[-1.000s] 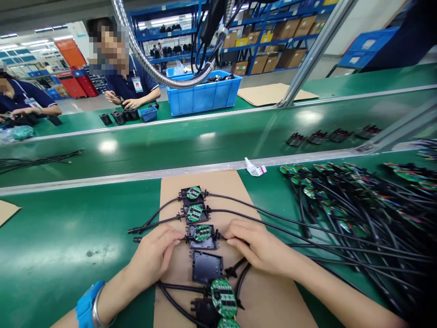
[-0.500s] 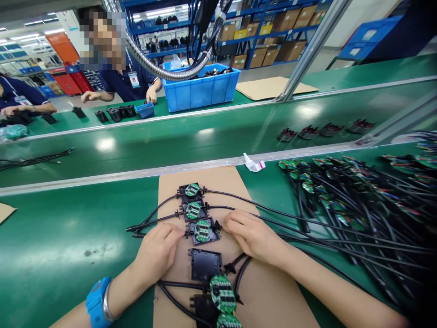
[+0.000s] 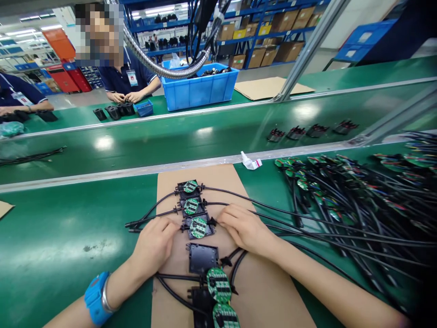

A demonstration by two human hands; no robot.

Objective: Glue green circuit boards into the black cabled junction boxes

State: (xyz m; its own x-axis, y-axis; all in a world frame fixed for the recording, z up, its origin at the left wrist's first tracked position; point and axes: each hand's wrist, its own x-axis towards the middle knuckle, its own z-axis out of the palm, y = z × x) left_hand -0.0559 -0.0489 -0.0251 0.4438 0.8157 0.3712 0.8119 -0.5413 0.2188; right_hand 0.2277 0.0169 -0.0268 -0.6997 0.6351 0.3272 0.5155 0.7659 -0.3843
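Observation:
A small black plastic housing [image 3: 210,229] with a round green circuit board [image 3: 198,227] on it lies on the cardboard sheet [image 3: 273,291]. At its left side my left hand [image 3: 153,241] is closed in a pinch on the black cable there. My right hand [image 3: 242,228] pinches the black cable at the housing's right side; the fingers hide most of it. Beyond are two similar housings with boards, the middle one with a board [image 3: 190,206] on top. Nearer me lie a bare housing [image 3: 204,258] and another housing [image 3: 201,303], partly covered by loose boards [image 3: 219,284] with cables.
A pile of black cables with green boards [image 3: 341,196] covers the right of the green table. A white crumpled tube [image 3: 251,161] lies by the metal rail. Across the belt, a co-worker [image 3: 131,84] stands beside a blue bin [image 3: 200,91]. Several metal-and-black parts [image 3: 317,130] sit on the belt.
The view has shifted slightly. The housing between my hands has moved a little left, with both hands still pinching at its sides. Across the belt, the co-worker's hands have come together.

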